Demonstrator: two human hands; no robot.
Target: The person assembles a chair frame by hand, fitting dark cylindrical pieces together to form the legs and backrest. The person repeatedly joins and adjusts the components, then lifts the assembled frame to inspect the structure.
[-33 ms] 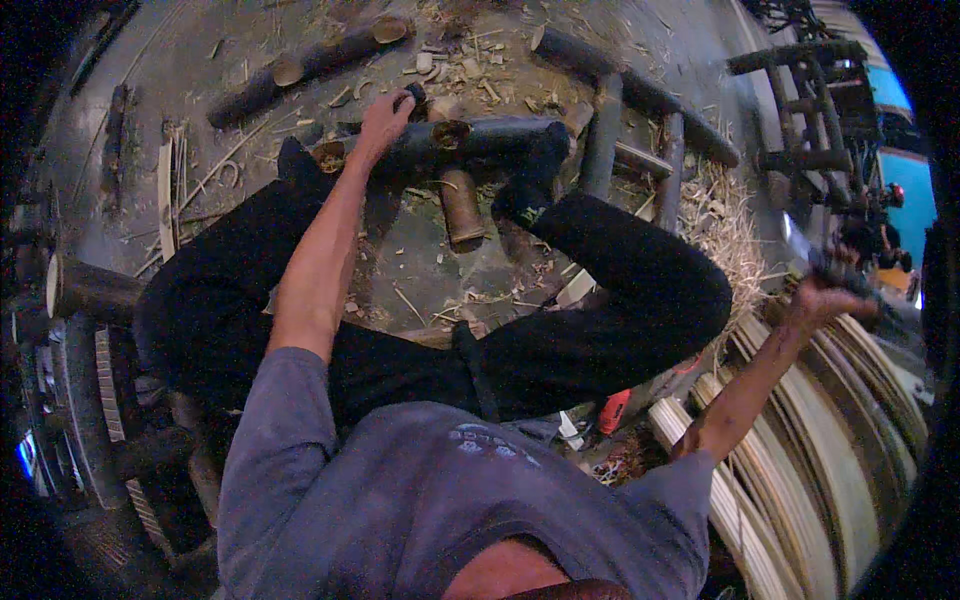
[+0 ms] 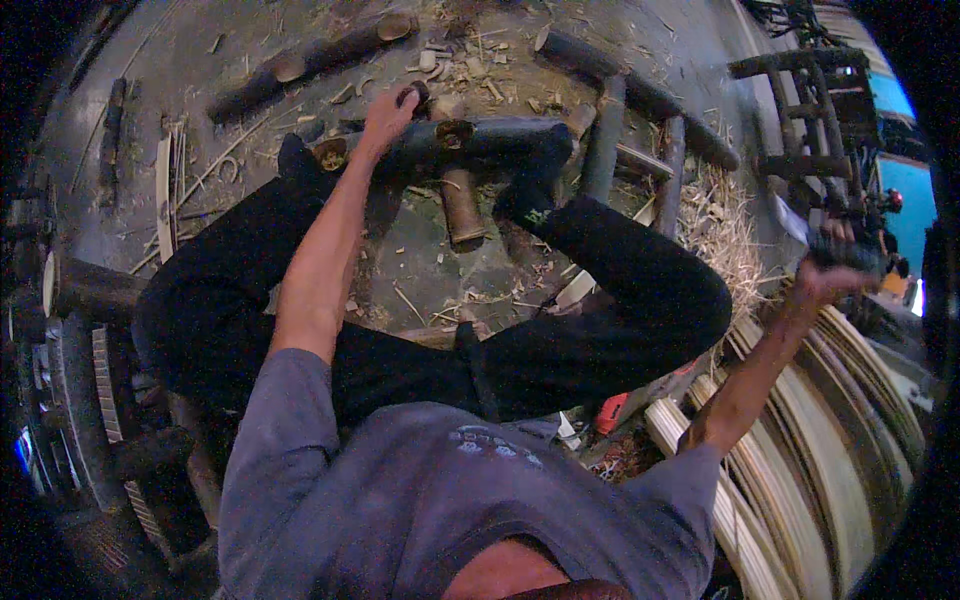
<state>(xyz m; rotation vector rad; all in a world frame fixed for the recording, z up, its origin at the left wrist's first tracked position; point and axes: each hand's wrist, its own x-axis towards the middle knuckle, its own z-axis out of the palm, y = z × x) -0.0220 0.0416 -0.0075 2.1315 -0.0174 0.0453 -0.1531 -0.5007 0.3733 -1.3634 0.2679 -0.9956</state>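
My left hand [image 2: 390,118] reaches forward, closed round a short, dark, round-ended piece [image 2: 413,94], perhaps wood. It is just above a dark-barked pole [image 2: 490,135] with scooped notches, which lies crosswise between my feet. A shorter brown length of bamboo or wood [image 2: 462,215] sticks out toward me from under that pole. Far out to the right, my right hand [image 2: 835,280] grips a dark-handled tool [image 2: 842,256] with a pale flat blade [image 2: 792,218]. Blur hides the tool's exact kind.
Another notched pole [image 2: 300,68] lies ahead on the floor, and a jointed pole frame [image 2: 600,140] stands right of it. Wood chips [image 2: 470,70] litter the floor. Bundled pale strips [image 2: 800,440] lie at right; a red-orange tool [image 2: 612,412] sits beside my thigh.
My right hand and its tool have shifted slightly, with the blade a little higher. My left hand has moved slightly right with its piece, which is turned a little.
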